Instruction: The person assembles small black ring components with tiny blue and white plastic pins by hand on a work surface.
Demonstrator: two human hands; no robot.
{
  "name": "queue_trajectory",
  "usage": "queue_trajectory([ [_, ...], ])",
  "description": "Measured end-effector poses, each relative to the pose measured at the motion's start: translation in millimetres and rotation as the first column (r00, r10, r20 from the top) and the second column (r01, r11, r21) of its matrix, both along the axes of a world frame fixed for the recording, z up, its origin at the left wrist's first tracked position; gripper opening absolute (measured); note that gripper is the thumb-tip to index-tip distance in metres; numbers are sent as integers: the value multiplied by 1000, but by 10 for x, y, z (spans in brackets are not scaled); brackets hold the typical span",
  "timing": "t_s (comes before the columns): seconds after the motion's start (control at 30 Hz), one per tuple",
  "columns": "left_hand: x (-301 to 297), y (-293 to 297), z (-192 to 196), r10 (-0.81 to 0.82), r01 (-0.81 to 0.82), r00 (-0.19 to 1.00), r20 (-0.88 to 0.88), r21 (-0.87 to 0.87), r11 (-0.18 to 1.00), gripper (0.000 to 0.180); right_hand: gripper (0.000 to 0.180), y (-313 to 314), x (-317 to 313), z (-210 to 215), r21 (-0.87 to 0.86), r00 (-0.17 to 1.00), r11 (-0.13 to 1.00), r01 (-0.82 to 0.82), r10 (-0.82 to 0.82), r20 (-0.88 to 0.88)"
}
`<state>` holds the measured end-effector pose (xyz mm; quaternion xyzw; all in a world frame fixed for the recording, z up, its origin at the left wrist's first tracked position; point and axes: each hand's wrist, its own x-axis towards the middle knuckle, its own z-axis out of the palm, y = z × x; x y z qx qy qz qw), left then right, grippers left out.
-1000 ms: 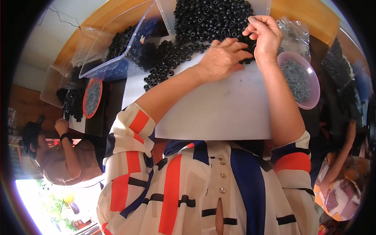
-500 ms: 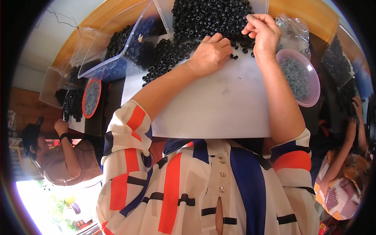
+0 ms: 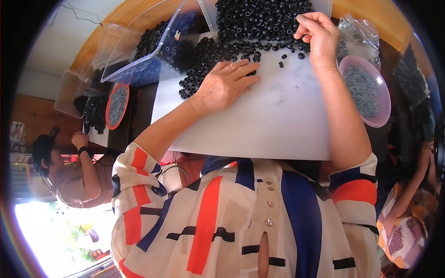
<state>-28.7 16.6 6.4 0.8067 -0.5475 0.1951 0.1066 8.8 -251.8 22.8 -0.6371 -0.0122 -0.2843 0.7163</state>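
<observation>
Two hands on your worktop (image 3: 259, 125) | left hand (image 3: 225, 85) flat, fingers spread on black rings (image 3: 208, 55) | right hand (image 3: 317, 34) pinching at far heap | few rings loose, most unsorted | pink bowl (image 3: 366, 92) right

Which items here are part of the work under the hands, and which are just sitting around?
In use: left hand, right hand, black rings, white board.

Lying about: pink bowl, clear tub, orange-rimmed dish, plastic bag.

Short-sleeved cream shirt (image 3: 241, 217), orange, navy, black blocks, metal buttons
</observation>
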Motion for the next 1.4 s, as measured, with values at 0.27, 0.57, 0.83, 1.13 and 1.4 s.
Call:
queue_trajectory([
  [0.27, -203, 240, 21, 124, -190, 961, -249, -265, 945, 20, 10, 76, -62, 48, -49, 998, 997, -66, 67, 13],
  [0.57, -62, -52, 24, 265, -339, 920, -288, -247, 908, 16, 8, 339, -210, 119, -259, 969, 934, -245, 229, -90],
  [0.83, 56, -131, -28, 334, -338, 941, -49, -128, 933, 16, 6, 395, -255, 119, -360, 932, 860, -362, 321, -170],
  [1.13, 176, -180, 117, 291, -334, 929, -230, -176, 926, 17, 10, 435, -294, 193, -348, 910, 841, -414, 382, -159],
  [1.4, 144, -311, 381, -329, -632, 254, -910, -413, 656, 19, 9, 461, -340, 222, -241, 882, 851, -466, 428, -196],
])
